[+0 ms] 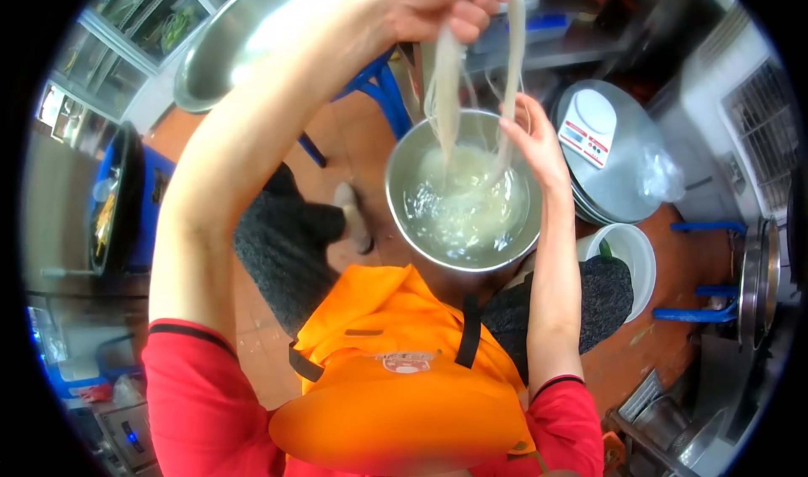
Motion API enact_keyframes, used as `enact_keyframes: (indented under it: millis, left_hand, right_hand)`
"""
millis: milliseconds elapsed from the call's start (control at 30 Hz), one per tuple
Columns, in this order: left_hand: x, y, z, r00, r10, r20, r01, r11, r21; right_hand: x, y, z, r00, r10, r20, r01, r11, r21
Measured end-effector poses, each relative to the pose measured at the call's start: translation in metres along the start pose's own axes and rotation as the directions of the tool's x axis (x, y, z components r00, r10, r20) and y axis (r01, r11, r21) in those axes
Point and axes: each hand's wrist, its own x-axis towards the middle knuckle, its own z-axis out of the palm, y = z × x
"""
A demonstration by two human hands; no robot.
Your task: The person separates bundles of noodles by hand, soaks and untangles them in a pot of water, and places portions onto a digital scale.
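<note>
My left hand is raised high, its fingers closed on a bundle of long, thin white noodles. The strands hang from it in two lengths. Their lower ends reach into a round metal pot of cloudy, rippling water, where more pale strands seem to lie. Lower down, my right hand has its thumb and fingers around the right-hand length, just above the pot's rim.
To the right, a digital kitchen scale and a clear plastic bag rest on stacked round metal trays. Below them stands a white bucket. A large metal basin is at upper left, near a blue stool.
</note>
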Motion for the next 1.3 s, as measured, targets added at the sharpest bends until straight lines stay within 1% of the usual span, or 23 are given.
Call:
enact_keyframes:
  millis: [33,67,133,167,200,267,300,333,400,433,467,533,633,733,767,867,900,1000,1133,1200,1300]
  left_hand:
    - [0.002,-0.001,0.0,1.0,-0.008,0.006,0.008,0.997,-0.077]
    - [0.008,-0.006,-0.004,0.99,-0.001,0.139,0.027,0.982,-0.186]
    - [0.018,-0.02,-0.007,0.996,0.088,0.032,-0.079,0.972,-0.22]
    - [0.019,-0.023,0.003,0.992,0.116,-0.05,-0.124,0.973,-0.196]
    - [0.008,-0.027,0.005,0.984,0.176,-0.041,-0.179,0.976,-0.121]
    - [0.017,-0.042,0.003,0.981,0.175,-0.084,-0.185,0.973,-0.134]
    - [0.021,-0.049,0.002,0.973,0.197,-0.117,-0.208,0.974,-0.087]
    - [0.018,-0.052,0.006,0.982,0.153,-0.108,-0.169,0.972,-0.164]
    - [0.024,-0.061,0.005,0.973,0.171,-0.157,-0.203,0.954,-0.22]
    - [0.026,-0.062,0.007,0.964,0.194,-0.179,-0.233,0.945,-0.229]
    - [0.027,-0.062,0.007,0.955,0.216,-0.203,-0.262,0.935,-0.238]
    - [0.026,-0.059,0.003,0.937,0.249,-0.247,-0.31,0.917,-0.251]
    - [0.03,-0.05,-0.006,0.907,0.294,-0.3,-0.373,0.894,-0.25]
    - [0.038,-0.052,-0.024,0.887,0.346,-0.306,-0.418,0.884,-0.209]
    - [0.046,-0.055,-0.024,0.857,0.32,-0.404,-0.416,0.892,-0.176]
    - [0.04,-0.061,-0.036,0.88,0.342,-0.329,-0.434,0.86,-0.267]
    - [0.039,-0.063,-0.036,0.874,0.319,-0.365,-0.435,0.849,-0.299]
    - [0.038,-0.073,-0.046,0.869,0.308,-0.387,-0.423,0.868,-0.261]
    - [0.036,-0.082,-0.056,0.859,0.253,-0.446,-0.401,0.874,-0.276]
    - [0.034,-0.086,-0.065,0.861,0.274,-0.429,-0.409,0.874,-0.263]
    - [0.03,-0.09,-0.074,0.865,0.3,-0.403,-0.412,0.882,-0.228]
  right_hand:
    - [0.0,0.002,0.0,0.999,-0.043,-0.028,0.044,0.999,0.017]
    - [-0.002,-0.002,0.001,0.996,-0.064,-0.061,0.063,0.998,-0.017]
    - [-0.01,-0.018,0.001,0.987,-0.103,-0.122,0.093,0.992,-0.089]
    - [-0.013,-0.029,0.004,0.97,-0.174,-0.168,0.161,0.983,-0.088]
    - [-0.015,-0.042,0.009,0.971,-0.184,-0.154,0.189,0.982,0.02]
    - [-0.018,-0.064,0.021,0.97,-0.204,-0.13,0.23,0.944,0.236]
    - [-0.02,-0.07,0.031,0.962,-0.25,-0.11,0.269,0.94,0.211]
    - [-0.017,-0.063,0.041,0.948,-0.304,-0.098,0.318,0.929,0.189]
    - [-0.02,-0.058,0.064,0.957,-0.274,-0.092,0.288,0.917,0.277]
    - [-0.019,-0.046,0.065,0.978,-0.205,-0.045,0.21,0.951,0.227]
    - [-0.017,-0.03,0.066,0.988,-0.154,-0.033,0.157,0.954,0.256]
    - [-0.02,0.01,0.06,0.998,0.037,0.055,-0.049,0.972,0.23]
    - [-0.031,0.046,0.043,0.979,0.171,0.114,-0.185,0.974,0.129]
    - [-0.042,0.065,0.029,0.964,0.201,0.174,-0.237,0.946,0.222]
    - [-0.046,0.064,0.026,0.949,0.269,0.165,-0.303,0.921,0.244]
    - [-0.053,0.079,0.014,0.94,0.263,0.219,-0.315,0.914,0.254]
    - [-0.055,0.085,0.01,0.941,0.243,0.234,-0.309,0.901,0.306]
    - [-0.06,0.094,-0.002,0.925,0.293,0.242,-0.369,0.845,0.388]
    - [-0.065,0.097,-0.012,0.914,0.341,0.222,-0.405,0.816,0.412]
    - [-0.064,0.093,-0.015,0.892,0.384,0.239,-0.452,0.776,0.44]
    - [-0.065,0.099,-0.018,0.904,0.383,0.19,-0.426,0.777,0.463]
